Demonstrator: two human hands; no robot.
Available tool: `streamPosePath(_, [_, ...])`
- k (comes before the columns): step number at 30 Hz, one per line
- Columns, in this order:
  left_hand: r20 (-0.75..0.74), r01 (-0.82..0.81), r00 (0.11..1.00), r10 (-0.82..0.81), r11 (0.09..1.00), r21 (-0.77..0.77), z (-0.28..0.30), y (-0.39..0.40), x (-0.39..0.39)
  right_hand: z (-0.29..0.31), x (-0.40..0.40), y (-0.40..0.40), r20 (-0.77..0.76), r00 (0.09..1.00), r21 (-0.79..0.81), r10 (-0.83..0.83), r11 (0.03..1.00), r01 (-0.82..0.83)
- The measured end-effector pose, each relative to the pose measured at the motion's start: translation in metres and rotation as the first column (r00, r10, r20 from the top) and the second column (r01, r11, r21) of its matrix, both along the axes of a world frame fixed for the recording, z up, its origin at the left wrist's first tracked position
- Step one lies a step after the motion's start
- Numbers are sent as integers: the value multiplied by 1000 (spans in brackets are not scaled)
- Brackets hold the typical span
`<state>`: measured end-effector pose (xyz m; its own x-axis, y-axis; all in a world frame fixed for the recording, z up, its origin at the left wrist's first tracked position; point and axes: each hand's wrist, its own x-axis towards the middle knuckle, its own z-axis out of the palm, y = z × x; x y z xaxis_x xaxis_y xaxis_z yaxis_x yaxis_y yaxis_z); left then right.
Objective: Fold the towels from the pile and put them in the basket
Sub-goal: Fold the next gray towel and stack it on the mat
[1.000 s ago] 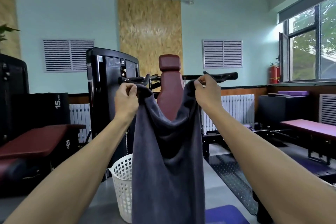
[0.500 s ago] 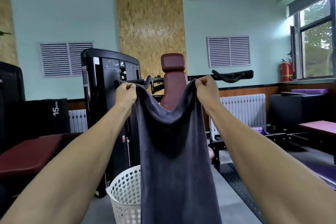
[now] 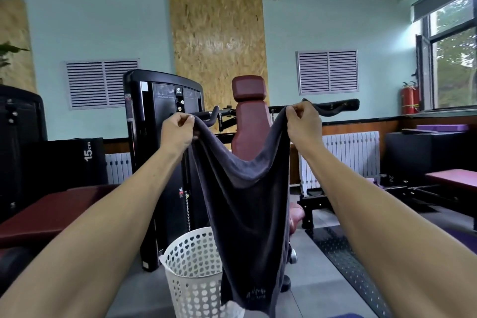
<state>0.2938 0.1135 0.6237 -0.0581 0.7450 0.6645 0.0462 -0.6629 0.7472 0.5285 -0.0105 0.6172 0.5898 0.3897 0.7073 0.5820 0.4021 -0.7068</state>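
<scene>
Compared with the frame half a second earlier, both hands have moved further apart, and the towel's [image 3: 247, 204] top edge now sags in a wider curve between them. This dark grey towel hangs at the centre of the view, held up at arm's length, with its lower end in front of the basket's right side. At 10 o'clock from the towel's centre, the left hand [image 3: 178, 131] pinches one top corner between thumb and curled fingers. At 2 o'clock, the right hand [image 3: 304, 124] pinches the other corner the same way. The white perforated basket [image 3: 193, 273] stands on the floor at 7 o'clock. Behind the towel stands a weight machine [image 3: 160, 137] with a dark red padded seat [image 3: 249, 108]. A red fire extinguisher [image 3: 410, 99] hangs at 3 o'clock beside the window [image 3: 454, 59].
</scene>
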Motion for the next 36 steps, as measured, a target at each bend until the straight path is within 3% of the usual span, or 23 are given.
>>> streamPosePath(3, [-214, -155, 963, 161, 987, 47, -23, -29, -11, -20, -10, -25, 77, 997, -92, -28, 995, 35])
streamPosePath(6, [-328, -178, 927, 181, 983, 41, -63, -64, -20, -53, -22, -53, 139, 990, -212, -13, 976, 43])
streamPosePath(11, [-342, -109, 935, 96, 994, -18, -125, -122, -44, -108, -42, -117, 246, 969, -315, -39, 942, 118])
streamPosePath(18, [-327, 16, 944, -36, 998, -63, -173, -184, -60, -163, -53, -183, 282, 959, -369, -17, 921, 125])
streamPosePath(22, [-316, 102, 936, -153, 979, -174, -215, -210, -55, -197, -61, -201, 260, 965, -428, 24, 899, 93])
streamPosePath(27, [-381, 98, 886, -264, 910, -402, -305, -218, -47, -281, -67, -211, 184, 979, -615, 92, 788, 42])
streamPosePath(31, [-418, 39, 848, -327, 824, -566, -387, -211, -43, -364, -65, -209, 54, 991, -765, 125, 642, -39])
streamPosePath(36, [-368, -16, 836, -406, 654, -756, -483, -200, -35, -463, -54, -194, -68, 989, -871, 131, 476, -123])
